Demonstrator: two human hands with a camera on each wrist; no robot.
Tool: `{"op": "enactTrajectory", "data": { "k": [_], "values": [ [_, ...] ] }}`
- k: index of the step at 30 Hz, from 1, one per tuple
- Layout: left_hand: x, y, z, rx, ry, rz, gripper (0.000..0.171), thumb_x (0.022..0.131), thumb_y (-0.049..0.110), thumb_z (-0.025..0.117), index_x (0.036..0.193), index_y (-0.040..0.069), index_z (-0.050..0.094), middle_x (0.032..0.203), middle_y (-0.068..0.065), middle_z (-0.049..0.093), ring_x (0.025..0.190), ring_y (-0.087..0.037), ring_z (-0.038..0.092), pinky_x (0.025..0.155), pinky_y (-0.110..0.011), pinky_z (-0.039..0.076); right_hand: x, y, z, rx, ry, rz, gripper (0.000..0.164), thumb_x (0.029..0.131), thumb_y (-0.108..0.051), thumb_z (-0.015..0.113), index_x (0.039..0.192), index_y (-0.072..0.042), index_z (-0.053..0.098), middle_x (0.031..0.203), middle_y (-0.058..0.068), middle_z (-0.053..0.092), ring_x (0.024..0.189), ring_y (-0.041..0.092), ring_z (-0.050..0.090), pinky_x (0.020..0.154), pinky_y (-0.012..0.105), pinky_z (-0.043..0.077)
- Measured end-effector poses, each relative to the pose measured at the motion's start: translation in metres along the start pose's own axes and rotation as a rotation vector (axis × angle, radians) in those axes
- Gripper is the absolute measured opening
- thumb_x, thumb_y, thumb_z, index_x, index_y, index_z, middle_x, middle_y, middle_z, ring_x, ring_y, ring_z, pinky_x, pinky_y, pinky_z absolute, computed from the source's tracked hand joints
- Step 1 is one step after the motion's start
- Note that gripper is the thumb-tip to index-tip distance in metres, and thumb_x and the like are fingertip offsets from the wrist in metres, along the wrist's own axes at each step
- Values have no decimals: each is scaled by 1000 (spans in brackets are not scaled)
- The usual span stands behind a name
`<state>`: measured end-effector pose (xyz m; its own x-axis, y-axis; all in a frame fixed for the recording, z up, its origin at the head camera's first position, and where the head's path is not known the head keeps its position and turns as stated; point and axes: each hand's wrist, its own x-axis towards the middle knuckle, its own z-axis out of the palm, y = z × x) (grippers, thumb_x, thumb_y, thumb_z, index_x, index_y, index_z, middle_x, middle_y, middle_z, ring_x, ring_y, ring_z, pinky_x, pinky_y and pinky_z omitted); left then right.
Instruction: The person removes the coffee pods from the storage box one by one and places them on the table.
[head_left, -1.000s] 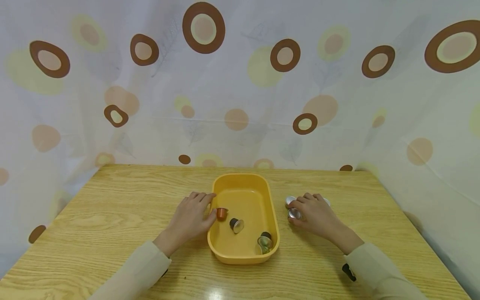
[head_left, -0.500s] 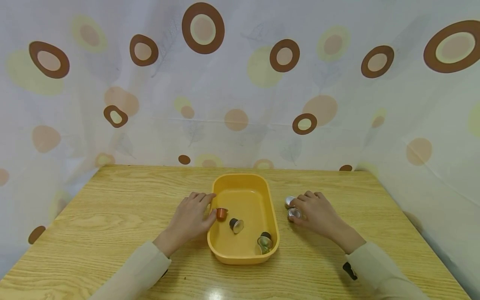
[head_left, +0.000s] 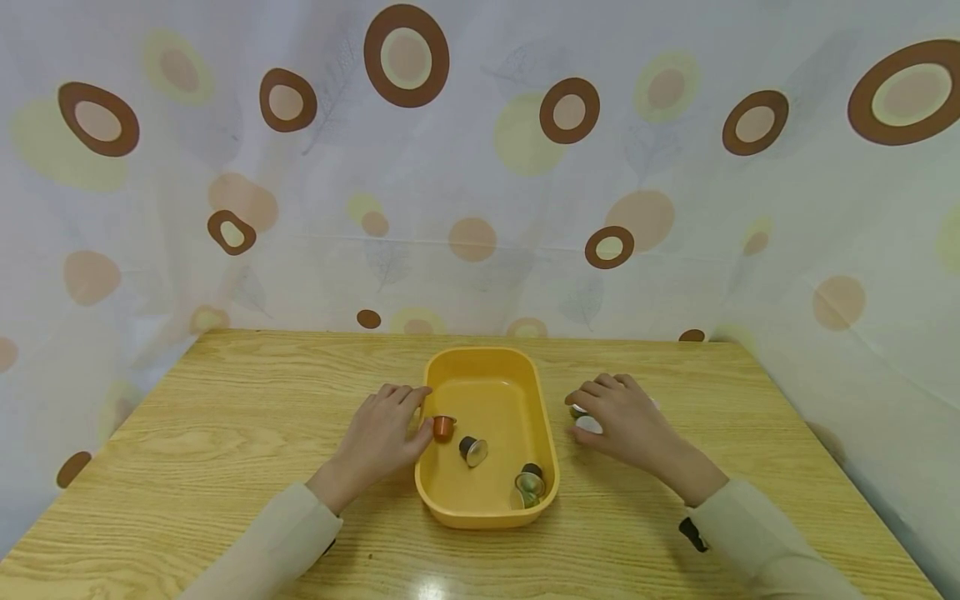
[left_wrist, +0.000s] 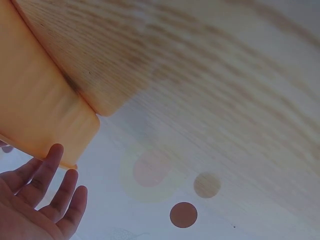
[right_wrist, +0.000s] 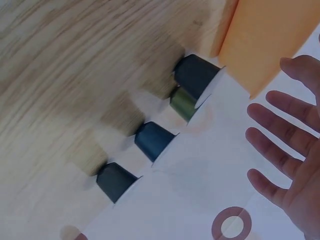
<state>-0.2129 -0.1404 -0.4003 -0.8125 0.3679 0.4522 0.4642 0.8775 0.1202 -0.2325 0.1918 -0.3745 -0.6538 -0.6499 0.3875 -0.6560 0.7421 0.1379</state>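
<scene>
A yellow tray (head_left: 491,518) stands lengthwise on the wooden table. My left hand (head_left: 382,433) rests at its left rim, the thumb over the edge and the fingers extended, also plain in the left wrist view. Inside lie an orange coffee capsule (head_left: 443,428), a black one (head_left: 473,451), and others at the near right corner. Right of the tray my right hand (head_left: 633,425) is raised over coffee capsules standing lid up. Its fingers are spread and apart from a dark capsule (right_wrist: 197,77), a green one (right_wrist: 184,104), a blue one (right_wrist: 155,140) and another dark one (right_wrist: 116,181).
The wooden table (head_left: 247,433) ends at the back against a white patterned cloth (head_left: 480,167), which also hangs along both sides. The tray's right wall separates its inside from the capsules on the table.
My right hand has risen slightly from the capsules and its fingers have spread, uncovering more of the foil lid of the nearest one. The left hand and the tray have stayed still.
</scene>
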Motion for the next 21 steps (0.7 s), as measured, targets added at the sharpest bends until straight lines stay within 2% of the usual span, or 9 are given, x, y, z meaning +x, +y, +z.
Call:
{"op": "enactTrajectory", "data": {
  "k": [8,21],
  "values": [
    [0,0,0,-3,0,5,37,85,29,53,116,11,59,102,-3,65,97,-22,57,81,-37,49,10,-12,-4,3,30,-49,29,76,-33,71,98,-15,65,93,-2,65,90,19,57,83,43,45],
    [0,0,0,-2,-7,1,37,86,30,53,117,11,59,102,-4,65,98,-23,57,81,-38,49,23,-29,0,32,71,-116,27,78,-33,69,97,-15,66,92,-2,65,89,19,57,82,41,45]
  ]
}}
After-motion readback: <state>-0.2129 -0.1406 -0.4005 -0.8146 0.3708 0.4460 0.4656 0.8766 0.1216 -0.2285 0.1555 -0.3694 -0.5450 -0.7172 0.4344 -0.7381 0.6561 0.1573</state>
